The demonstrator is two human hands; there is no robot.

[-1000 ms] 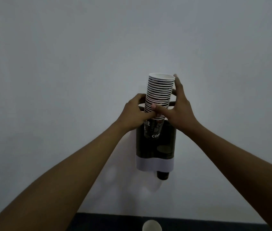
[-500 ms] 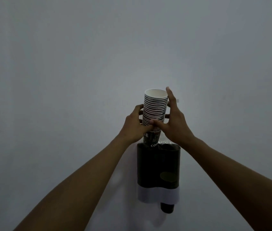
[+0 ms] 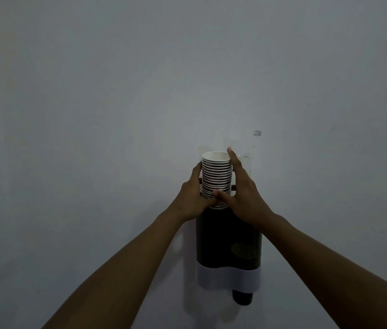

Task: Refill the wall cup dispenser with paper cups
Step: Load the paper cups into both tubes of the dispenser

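Both hands were up on the stack of paper cups (image 3: pixel 216 179), one on each side. The left hand (image 3: pixel 193 197) was wrapped around the left side of the stack, fingers (image 3: pixel 197 169) curled round the back and the thumb pressed on the front near the lower rims. The right hand (image 3: pixel 243 195) sat on the right side — thumb laid across the front low down, touching the left thumb, and the index finger stretched straight up along the stack so its tip reached just past the top rim. So both were closed onto the cups, not loose.

The stack stood upright, mouths facing up, white rims banded with dark lines. Its bottom end had dropped into the open top of the wall dispenser (image 3: pixel 229 243), with most of the stack sticking out above it. How deep it went inside I couldn't tell, the dark tube hid it.

The dispenser itself was a dark tube fixed to the plain grey wall (image 3: pixel 92 115), with a pale band (image 3: pixel 228 277) round its lower part and a dark cup bottom (image 3: pixel 242 298) poking out underneath. Lighting was pretty dim overall — the print on the cups wasn't readable.
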